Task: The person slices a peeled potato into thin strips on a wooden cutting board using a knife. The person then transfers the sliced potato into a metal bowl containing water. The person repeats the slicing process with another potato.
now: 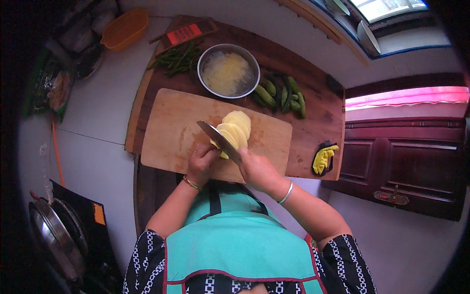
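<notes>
Apparently, slicing is going on: the right hand (257,169) is gripping a knife (220,139) beside pale yellow slices (237,122) lying fanned on the cutting board (169,122). The left hand (199,162) is curling nearby, its hold unclear; the next cut is probably calling for steadying.

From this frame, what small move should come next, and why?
Probably tuck the left hand's fingertips slightly farther back before making the next short cut. The right hand grips the knife, its blade angled across the near end of the fanned pale-yellow slices, and the left fingertips look very close to it.
</notes>
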Demonstrator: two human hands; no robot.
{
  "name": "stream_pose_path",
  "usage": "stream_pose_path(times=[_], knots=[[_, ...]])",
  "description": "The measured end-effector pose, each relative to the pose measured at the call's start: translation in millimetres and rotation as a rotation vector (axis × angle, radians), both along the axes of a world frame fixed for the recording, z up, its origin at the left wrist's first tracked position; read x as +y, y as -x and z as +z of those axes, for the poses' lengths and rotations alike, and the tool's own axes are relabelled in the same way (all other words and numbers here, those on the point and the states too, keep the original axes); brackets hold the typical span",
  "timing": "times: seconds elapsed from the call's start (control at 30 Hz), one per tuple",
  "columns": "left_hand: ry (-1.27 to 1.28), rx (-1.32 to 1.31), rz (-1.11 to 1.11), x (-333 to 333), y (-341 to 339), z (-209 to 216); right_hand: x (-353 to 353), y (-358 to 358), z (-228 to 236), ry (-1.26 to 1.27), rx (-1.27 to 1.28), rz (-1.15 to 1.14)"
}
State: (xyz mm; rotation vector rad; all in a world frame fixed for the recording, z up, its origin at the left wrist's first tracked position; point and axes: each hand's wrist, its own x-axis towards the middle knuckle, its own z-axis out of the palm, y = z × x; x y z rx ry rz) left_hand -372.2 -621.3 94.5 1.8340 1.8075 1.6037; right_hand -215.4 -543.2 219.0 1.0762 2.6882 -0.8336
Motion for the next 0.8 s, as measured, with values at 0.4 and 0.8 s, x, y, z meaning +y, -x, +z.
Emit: stream_pose_path(times=[0.4, 0.8], knots=[[0.014, 0.010, -0.013, -4.1, -1.0, -4.4, -3.6, -0.3, -41.6, 0.017, 0.044, -0.019], [0.021, 0.023, 0.016, -2.5, -0.5, 1.4, 3.1, 7.5, -27.0, 0.022, -0.004, 0.004]])
